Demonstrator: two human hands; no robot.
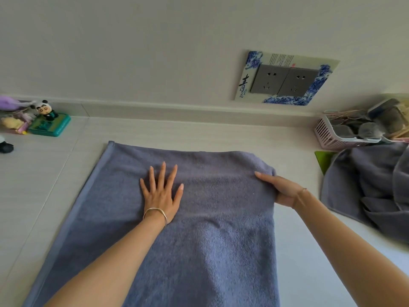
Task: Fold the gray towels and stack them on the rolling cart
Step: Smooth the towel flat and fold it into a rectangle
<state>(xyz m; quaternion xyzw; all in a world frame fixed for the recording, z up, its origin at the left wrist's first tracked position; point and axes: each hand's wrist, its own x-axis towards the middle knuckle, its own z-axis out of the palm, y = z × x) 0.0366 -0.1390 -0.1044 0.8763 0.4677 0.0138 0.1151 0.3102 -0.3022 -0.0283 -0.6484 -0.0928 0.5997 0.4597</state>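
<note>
Smoothly spread, the gray towel (pixel 199 218) lies flat, hemmed along one side.

To the left of the spread towel (pixel 199 229) you have a broad strip of bare tabletop (pixel 55 173) running back to the wall (pixel 155 52), obstructed only at the far left by a panda toy (pixel 45 110) on a teal box (pixel 51 126). To the right, a narrower bare lane runs between the spread towel and the crumpled towel pile (pixel 371 185). A pink basket (pixel 332 138) stands behind that pile, near the wall.
</note>
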